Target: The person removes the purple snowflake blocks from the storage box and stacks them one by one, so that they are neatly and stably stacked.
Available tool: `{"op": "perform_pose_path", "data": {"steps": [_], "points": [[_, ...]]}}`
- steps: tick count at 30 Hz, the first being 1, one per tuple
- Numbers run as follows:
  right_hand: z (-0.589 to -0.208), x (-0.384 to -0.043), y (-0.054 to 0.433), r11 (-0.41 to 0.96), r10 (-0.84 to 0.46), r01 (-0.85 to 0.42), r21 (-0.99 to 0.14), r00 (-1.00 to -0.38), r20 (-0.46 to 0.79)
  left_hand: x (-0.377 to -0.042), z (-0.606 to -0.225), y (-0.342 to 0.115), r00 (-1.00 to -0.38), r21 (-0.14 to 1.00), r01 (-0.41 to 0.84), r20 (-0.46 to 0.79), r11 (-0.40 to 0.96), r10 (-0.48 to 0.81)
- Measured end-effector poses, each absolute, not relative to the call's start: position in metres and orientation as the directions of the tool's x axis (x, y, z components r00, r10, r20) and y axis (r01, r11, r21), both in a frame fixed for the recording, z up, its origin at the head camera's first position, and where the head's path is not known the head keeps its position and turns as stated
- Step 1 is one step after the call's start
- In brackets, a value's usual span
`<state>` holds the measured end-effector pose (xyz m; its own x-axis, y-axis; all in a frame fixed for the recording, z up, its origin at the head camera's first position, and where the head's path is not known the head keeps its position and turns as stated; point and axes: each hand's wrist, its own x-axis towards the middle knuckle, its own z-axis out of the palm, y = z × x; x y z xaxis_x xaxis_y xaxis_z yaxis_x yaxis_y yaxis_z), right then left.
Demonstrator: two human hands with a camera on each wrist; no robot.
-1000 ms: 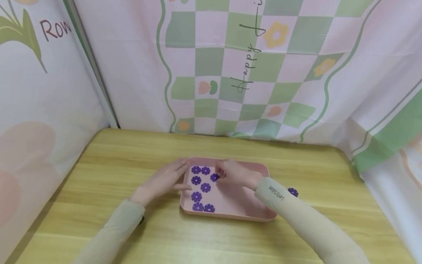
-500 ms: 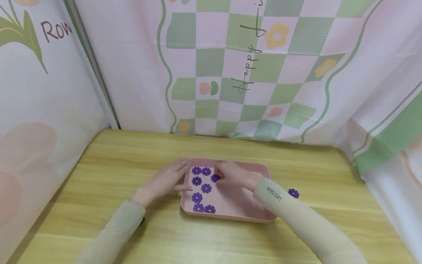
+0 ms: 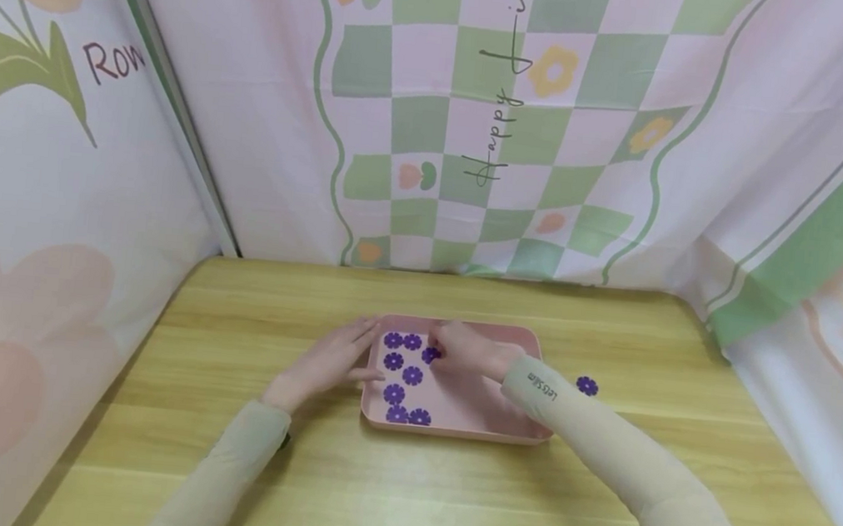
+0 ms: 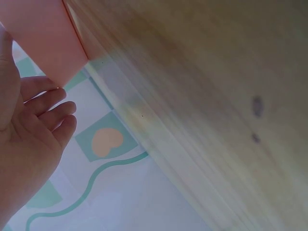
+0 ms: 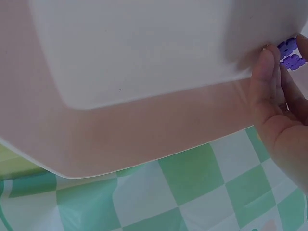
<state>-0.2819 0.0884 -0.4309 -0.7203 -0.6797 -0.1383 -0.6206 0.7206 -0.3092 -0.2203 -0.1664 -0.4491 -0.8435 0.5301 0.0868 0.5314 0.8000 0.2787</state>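
Observation:
A pink tray (image 3: 482, 431) sits on the wooden table, with several purple flower-shaped slotted discs (image 3: 412, 376) lying flat in its left part. My left hand (image 3: 326, 363) rests at the tray's left side, fingers fairly straight at the far corner and thumb over the rim. In the left wrist view its fingertips touch the tray's corner (image 4: 60, 72). My right hand (image 3: 470, 349) reaches into the tray near the far wall, fingers curled, pinching a purple disc (image 3: 431, 355). Its fingers partly cover that disc; purple shows between fingers and thumb in the right wrist view.
One more purple disc (image 3: 587, 385) lies on the table (image 3: 341, 490) to the right of the tray, beside my right sleeve (image 3: 602, 437). A patterned curtain (image 3: 419, 121) hangs behind the table's far edge, and printed cloth also hangs at both sides.
Both hands keep nearly the same place over the last second. The right wrist and sleeve have shifted very slightly left; the tray and the loose discs look unmoved.

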Motion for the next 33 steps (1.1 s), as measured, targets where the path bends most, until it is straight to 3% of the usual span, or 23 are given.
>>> {"op": "perform_pose_path", "data": {"steps": [33], "points": [[-0.4371, -0.2837, 0.0854, 0.738, -0.659, -0.604, -0.301, -0.741, -0.128, -0.2212, -0.4499, -0.1668, -0.833, 0.277, 0.55, 0.114, 0.788, 0.542]]}}
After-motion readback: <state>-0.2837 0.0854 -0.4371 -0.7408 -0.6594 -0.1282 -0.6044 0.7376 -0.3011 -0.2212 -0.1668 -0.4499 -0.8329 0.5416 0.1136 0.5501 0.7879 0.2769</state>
